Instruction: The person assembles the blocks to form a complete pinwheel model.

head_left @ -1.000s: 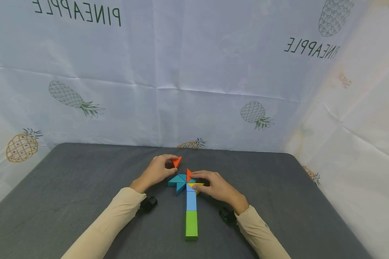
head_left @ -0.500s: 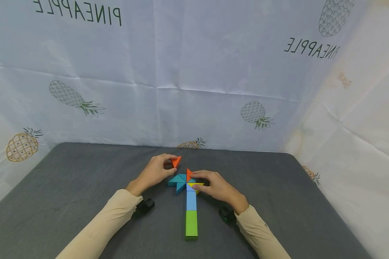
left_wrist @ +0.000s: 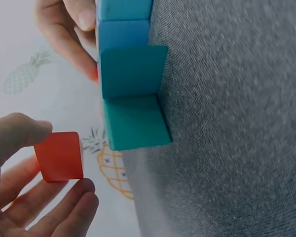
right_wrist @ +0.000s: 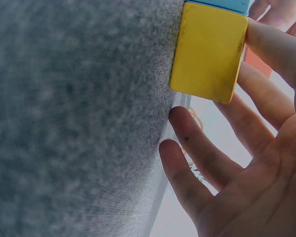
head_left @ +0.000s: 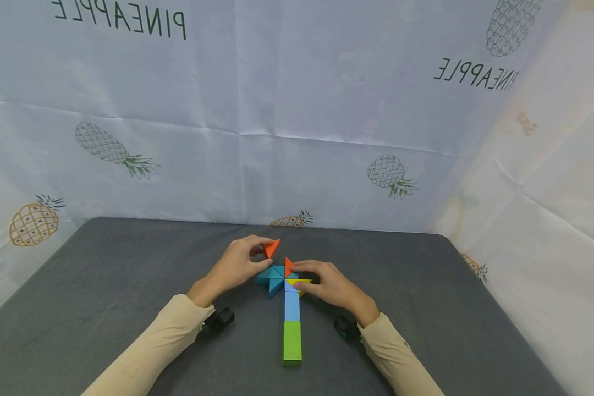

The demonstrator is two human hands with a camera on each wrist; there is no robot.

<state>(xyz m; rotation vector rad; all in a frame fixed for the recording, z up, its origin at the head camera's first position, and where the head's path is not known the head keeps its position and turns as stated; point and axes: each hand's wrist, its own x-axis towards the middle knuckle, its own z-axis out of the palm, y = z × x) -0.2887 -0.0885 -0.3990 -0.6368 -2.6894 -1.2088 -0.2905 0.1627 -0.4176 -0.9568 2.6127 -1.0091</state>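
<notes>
My left hand [head_left: 231, 265] pinches an orange triangular block [head_left: 272, 249] between thumb and fingers, raised just beyond the block figure. The left wrist view shows one square-looking face of this orange block [left_wrist: 60, 156]. My right hand [head_left: 334, 284] holds the figure's right side: its thumb touches a yellow triangular block [head_left: 306, 281] and its index finger a second orange triangular block [head_left: 289, 266]. Several teal triangular blocks [head_left: 267, 275] fan out on the left. Below them run a light blue block [head_left: 292, 306] and a green block [head_left: 292, 344] in a straight line.
The blocks lie on a dark grey cloth-covered table [head_left: 143, 258]. A pale curtain [head_left: 297, 110] printed with pineapples hangs behind it. A black wrist device [head_left: 220, 319] sits beneath the left wrist, another black device [head_left: 346, 328] beneath the right.
My left forearm has shifted a little left and toward the front. The orange block in the left hand has moved slightly right in the last half second. My right hand stays put.
</notes>
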